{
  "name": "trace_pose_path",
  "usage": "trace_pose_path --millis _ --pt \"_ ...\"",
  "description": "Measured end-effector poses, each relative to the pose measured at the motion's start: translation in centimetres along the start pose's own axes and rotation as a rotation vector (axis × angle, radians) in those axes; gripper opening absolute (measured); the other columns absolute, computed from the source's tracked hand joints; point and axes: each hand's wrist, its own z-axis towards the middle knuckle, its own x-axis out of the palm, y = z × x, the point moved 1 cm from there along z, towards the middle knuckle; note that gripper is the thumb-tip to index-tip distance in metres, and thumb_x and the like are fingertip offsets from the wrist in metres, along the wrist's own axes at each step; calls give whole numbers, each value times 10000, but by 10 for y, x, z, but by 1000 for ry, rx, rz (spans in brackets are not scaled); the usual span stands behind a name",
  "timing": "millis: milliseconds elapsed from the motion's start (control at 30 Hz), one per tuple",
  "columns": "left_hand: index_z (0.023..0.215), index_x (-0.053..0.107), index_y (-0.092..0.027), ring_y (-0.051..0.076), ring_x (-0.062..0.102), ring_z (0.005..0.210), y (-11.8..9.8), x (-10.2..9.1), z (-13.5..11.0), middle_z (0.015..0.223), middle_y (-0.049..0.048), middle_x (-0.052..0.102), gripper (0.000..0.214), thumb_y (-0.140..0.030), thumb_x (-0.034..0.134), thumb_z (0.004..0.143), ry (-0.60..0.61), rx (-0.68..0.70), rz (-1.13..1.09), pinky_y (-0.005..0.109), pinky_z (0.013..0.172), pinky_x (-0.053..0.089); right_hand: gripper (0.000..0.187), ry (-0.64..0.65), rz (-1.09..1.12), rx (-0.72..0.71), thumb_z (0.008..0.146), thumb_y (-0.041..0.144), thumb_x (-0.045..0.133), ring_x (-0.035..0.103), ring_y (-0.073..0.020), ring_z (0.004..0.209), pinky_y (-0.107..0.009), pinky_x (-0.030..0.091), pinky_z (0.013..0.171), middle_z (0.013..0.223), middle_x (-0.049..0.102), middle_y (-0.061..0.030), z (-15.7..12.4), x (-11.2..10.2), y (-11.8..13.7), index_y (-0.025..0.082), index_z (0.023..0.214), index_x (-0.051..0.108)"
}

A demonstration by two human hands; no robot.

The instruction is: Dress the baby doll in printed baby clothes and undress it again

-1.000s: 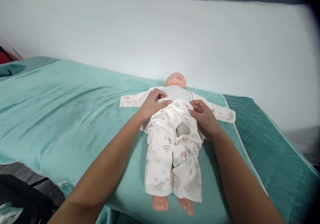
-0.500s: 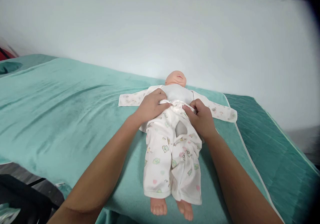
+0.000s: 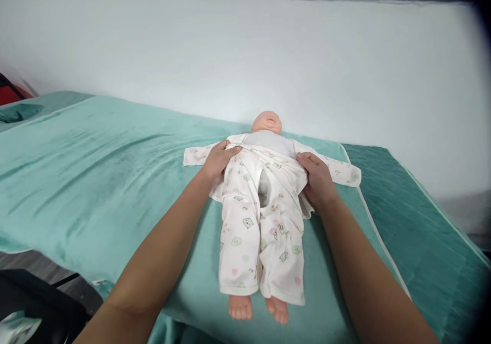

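Observation:
A baby doll [image 3: 267,122] lies on its back, head toward the wall and bare feet toward me. White printed pants [image 3: 241,231] cover its legs, with an opening at the crotch showing grey underneath. My left hand [image 3: 220,161] grips the waistband at the doll's side on my left, thumb on top. At the opposite side my right hand [image 3: 316,176] is closed on the waistband, its fingers partly hidden by the cloth. The waistband is stretched wide between both hands. A white printed shirt [image 3: 347,173] lies spread open under the doll, sleeves out to both sides.
A light green blanket [image 3: 95,180] covers the bed, over a darker green quilted cover [image 3: 429,231] on the right. Behind stands a white wall [image 3: 230,52]. A black case or bag [image 3: 38,303] sits on the floor at lower left.
Both hands have moved apart, from the front of the waistband out to its sides. The bunched waistband is now spread wide, and the crotch opening has narrowed and shifted left.

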Motion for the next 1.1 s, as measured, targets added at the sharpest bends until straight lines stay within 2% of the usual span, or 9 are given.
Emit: trace_pose_path --millis 100,167,267,400,533,633,767,900,1100 --pt "701 494 -197 86 448 548 -3 -4 -5 640 -50 507 433 -373 879 611 34 -57 3 231 533 341 298 -25 138 23 715 381 802 436 -127 587 -277 390 561 665 478 37 3 -6 -2 223 705 549" --pt "700 511 -193 82 430 529 -6 -5 -7 625 -46 499 423 -405 871 632 92 -95 17 232 516 324 284 21 170 34 704 367 810 460 -128 606 -276 408 580 694 503 36 3 -8 -3 227 749 567" --pt "739 588 -180 118 501 591 -7 -5 -9 659 -10 568 398 -501 818 687 122 -114 34 254 576 393 297 73 175 31 702 373 818 451 -117 610 -263 404 590 701 496 47 1 -7 -5 231 795 574" --pt "795 648 -165 163 564 705 -4 -4 -7 737 24 654 422 -572 746 742 57 -139 12 298 700 457 367 -45 194 -10 637 363 861 414 -98 590 -244 396 606 639 443 77 2 0 -11 234 806 561" --pt "731 628 -167 137 517 668 -2 -3 -4 690 -7 603 367 -505 772 731 45 -114 38 273 651 422 386 -194 124 -64 641 386 835 457 -113 602 -263 411 613 645 492 78 6 7 -16 250 830 527" --pt "659 590 -169 112 468 627 -3 -4 -5 661 -25 548 332 -441 768 731 79 -81 103 257 611 379 336 -226 44 -77 678 381 805 488 -125 616 -272 414 605 675 549 61 7 7 -17 253 838 539" --pt "726 636 -169 113 487 638 -5 -7 -9 716 -14 573 230 -371 745 728 138 -96 160 254 600 368 258 -103 -27 -52 726 383 780 514 -130 640 -268 413 605 721 607 32 5 2 -15 236 842 603" --pt "846 669 -178 110 503 656 -7 -11 -12 760 -13 579 216 -348 741 733 237 -115 164 240 602 369 206 55 -105 -104 772 354 756 546 -127 720 -251 428 653 807 621 26 2 -3 -10 241 896 636" --pt "964 691 -198 117 529 722 -8 -11 -13 809 -11 590 260 -243 737 713 286 -57 163 236 654 391 198 92 -165 -143 800 334 738 549 -131 776 -245 425 679 855 604 18 -3 -1 -4 240 937 630"
